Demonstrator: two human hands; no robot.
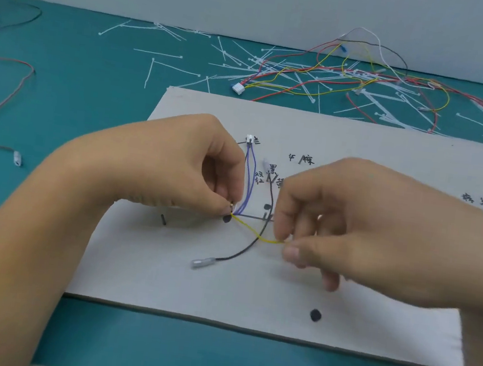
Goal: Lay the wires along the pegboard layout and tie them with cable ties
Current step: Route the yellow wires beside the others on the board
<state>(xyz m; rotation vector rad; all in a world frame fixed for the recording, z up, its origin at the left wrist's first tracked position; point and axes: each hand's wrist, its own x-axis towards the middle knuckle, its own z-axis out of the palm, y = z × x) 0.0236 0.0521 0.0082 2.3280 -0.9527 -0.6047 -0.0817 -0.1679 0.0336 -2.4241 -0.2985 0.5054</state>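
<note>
Overhead, both hands' curled fingers pinch the yellow wire [253, 233]: left hand [205, 166], right hand [345, 223].

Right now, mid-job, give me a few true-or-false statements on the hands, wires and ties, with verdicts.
1. The left hand and right hand both pinch the yellow wire. True.
2. The purple wires run up to a white connector on the board. True.
3. The right hand holds the black wire. False: it lies loose on the board, crossing the yellow wire.
4. The cable ties lie on the board. False: they are scattered on the table behind it.
</note>
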